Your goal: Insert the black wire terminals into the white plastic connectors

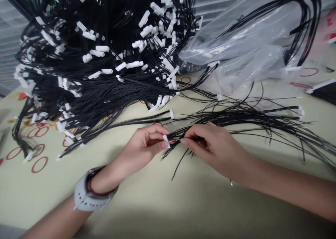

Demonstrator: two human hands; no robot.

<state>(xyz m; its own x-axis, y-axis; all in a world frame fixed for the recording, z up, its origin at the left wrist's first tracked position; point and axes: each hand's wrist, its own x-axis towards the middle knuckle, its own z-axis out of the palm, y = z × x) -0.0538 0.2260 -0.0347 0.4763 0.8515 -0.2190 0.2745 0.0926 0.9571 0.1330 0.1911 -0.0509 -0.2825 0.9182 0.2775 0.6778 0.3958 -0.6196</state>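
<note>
My left hand [148, 144], with a grey watch on its wrist, pinches a small white connector [166, 139] between thumb and fingers. Just to its right, my right hand [212, 144] has thumb and forefinger closed on a thin black wire [181, 139] close to that connector. Behind and under the hands lies a loose bundle of black wires [225, 116] with bare ends, running off to the right. A few wire ends stick out below the fingers. Whether the wire tip sits inside the connector cannot be made out.
A large heap of black cables with white connectors [105, 49] fills the back left. Behind the loose wires lies a clear plastic bag [236, 49] with cables on it. Red rubber bands [40, 164] are scattered on the pale yellow table [147, 204].
</note>
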